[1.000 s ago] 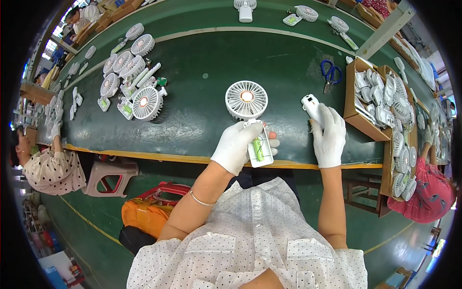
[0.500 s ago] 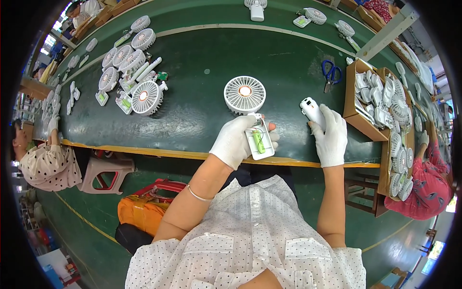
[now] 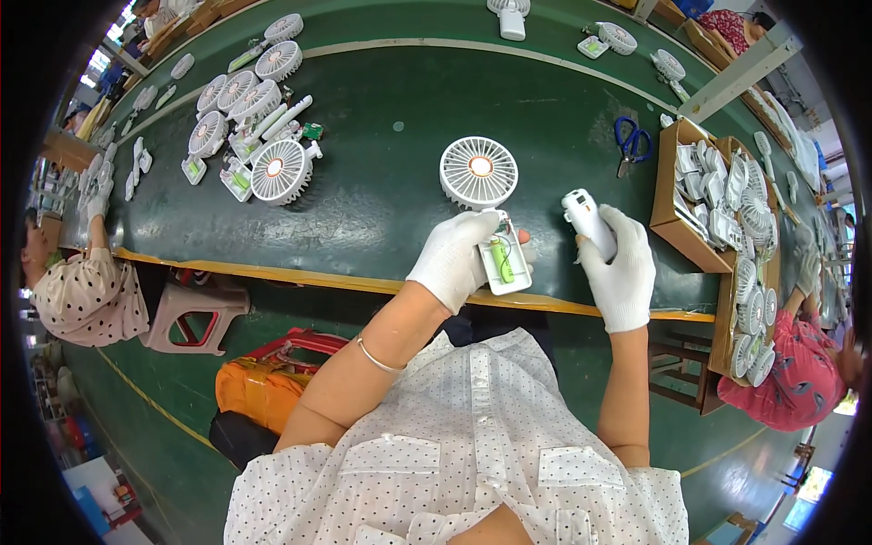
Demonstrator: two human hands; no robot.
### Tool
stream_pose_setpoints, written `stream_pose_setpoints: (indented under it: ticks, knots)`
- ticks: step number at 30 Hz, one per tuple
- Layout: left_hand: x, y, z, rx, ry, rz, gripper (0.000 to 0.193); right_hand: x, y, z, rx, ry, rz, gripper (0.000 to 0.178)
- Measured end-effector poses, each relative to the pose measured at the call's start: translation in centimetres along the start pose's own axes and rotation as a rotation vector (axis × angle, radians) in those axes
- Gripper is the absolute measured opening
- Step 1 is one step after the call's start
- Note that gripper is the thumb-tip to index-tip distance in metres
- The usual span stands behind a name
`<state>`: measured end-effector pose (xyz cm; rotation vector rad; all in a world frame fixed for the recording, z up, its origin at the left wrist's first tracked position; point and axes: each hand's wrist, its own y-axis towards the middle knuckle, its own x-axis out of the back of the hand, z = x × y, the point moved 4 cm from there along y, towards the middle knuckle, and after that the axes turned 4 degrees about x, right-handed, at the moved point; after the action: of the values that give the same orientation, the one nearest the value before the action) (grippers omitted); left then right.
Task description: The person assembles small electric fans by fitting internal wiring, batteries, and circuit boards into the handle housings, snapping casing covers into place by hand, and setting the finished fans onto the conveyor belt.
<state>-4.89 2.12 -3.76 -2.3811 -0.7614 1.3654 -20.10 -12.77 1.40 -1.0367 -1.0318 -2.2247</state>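
Note:
My left hand (image 3: 457,258), in a white glove with bare fingertips, is closed round the opened handle of a small white handheld fan (image 3: 479,173). Inside the handle's shell a green battery (image 3: 501,261) and thin wires show. The round fan head points away from me, its slatted grille with an orange-ringed hub facing up. To the right, my gloved right hand (image 3: 623,270) grips a white handle cover (image 3: 589,223) between thumb and fingers. Its far end, with small dark openings, sticks out past the hand. The two parts are apart, over the green table (image 3: 363,200).
Blue-handled scissors (image 3: 630,145) lie beyond my right hand. A cardboard box (image 3: 688,223) of white shell parts stands at the right, with more fans beside it. Several fans (image 3: 282,171) and a green circuit board (image 3: 312,132) lie at the left. Co-workers sit on both sides.
My left hand and the fan have shifted slightly right in the picture. My right hand has drawn a little nearer to me, with the handle cover more tilted and exposed.

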Motion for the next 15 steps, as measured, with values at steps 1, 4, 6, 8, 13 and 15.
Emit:
stream_pose_setpoints:
  ticks: [1, 4, 6, 8, 13, 15]
  knots:
    - [-0.1, 0.2, 0.1, -0.013, -0.014, 0.034, 0.031, 0.2, -0.2, 0.8, 0.001, 0.071, 0.017, 0.045]
    - [0.1, 1.1, 0.3, -0.037, -0.219, 0.086, 0.036, 0.8, -0.4, 4.4, 0.121, 0.199, 0.049, 0.045]
    - [0.0, 1.2, 0.3, -0.082, -0.236, 0.142, 0.039, 0.4, -0.5, 6.4, 0.134, 0.261, 0.092, 0.044]
    - [-0.7, 0.6, 0.1, -0.148, -0.209, 0.168, 0.040, -0.1, -0.4, 7.6, 0.150, 0.220, 0.144, 0.044]
    - [0.7, 1.1, 1.2, -0.071, -0.282, 0.177, 0.045, -1.2, -1.0, 9.0, 0.211, 0.108, 0.154, 0.042]
    - [-0.1, -0.2, 0.7, -0.119, 0.018, 0.145, 0.044, -1.0, -0.9, 9.0, 0.166, 0.079, 0.195, 0.042]
